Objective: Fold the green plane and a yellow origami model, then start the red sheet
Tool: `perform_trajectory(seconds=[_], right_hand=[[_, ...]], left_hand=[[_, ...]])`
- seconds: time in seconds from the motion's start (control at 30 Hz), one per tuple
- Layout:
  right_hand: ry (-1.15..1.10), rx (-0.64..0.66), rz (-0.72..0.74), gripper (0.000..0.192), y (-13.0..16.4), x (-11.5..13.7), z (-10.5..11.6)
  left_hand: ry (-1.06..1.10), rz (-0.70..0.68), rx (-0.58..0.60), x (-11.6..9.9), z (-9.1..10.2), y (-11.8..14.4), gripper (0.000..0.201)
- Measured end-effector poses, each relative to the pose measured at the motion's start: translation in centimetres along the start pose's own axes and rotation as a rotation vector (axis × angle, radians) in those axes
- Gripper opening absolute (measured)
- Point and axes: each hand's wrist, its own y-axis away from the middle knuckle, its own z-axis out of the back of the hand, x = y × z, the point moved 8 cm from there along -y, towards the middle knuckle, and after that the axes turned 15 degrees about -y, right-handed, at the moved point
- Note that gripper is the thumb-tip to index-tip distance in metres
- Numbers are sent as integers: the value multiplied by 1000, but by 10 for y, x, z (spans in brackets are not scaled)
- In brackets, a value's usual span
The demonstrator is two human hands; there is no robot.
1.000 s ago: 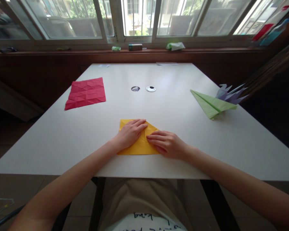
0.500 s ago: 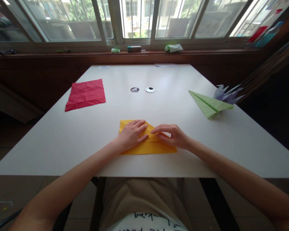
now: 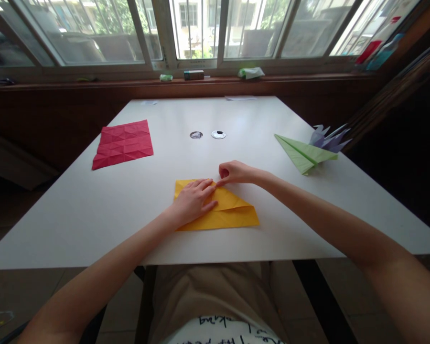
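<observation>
A sheet of yellow paper (image 3: pixel 232 220) lies on the table in front of me, its upper right corner folded down into a slanted edge. My left hand (image 3: pixel 195 198) rests flat over the left part of the sheet, fingers stretched out. At the top of the slanted fold is my right hand (image 3: pixel 234 173), fingers curled into the palm. Its thumb tip touches the paper's edge beside my left fingertips. The sheet's middle left part is hidden beneath my left hand and wrist.
Creased red paper (image 3: pixel 123 143) lies on the white table (image 3: pixel 103 215) at left. A green paper plane (image 3: pixel 306 154) and purple folded paper (image 3: pixel 327 138) sit at right. Two round grommets (image 3: pixel 218 134) are set farther back. Small items, including a box (image 3: pixel 193 75), line the windowsill.
My right hand has moved up and left from the slanted fold to its top, and its fingers have curled in. My left hand stays on the paper. The view has shifted slightly.
</observation>
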Motion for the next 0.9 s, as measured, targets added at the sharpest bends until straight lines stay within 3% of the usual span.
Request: perform_trajectory(seconds=[0.23,0.53,0.9], right_hand=[[46,140,-36,39,17,-10,1],[69,193,-73,41,54,-31,-2],[108,267,-58,43,68,-34,-4]], left_hand=[[4,10,2,1,-2,1,37],[-3,8,14,0,-2,1,38],[17,13,4,1,-3,1,37]])
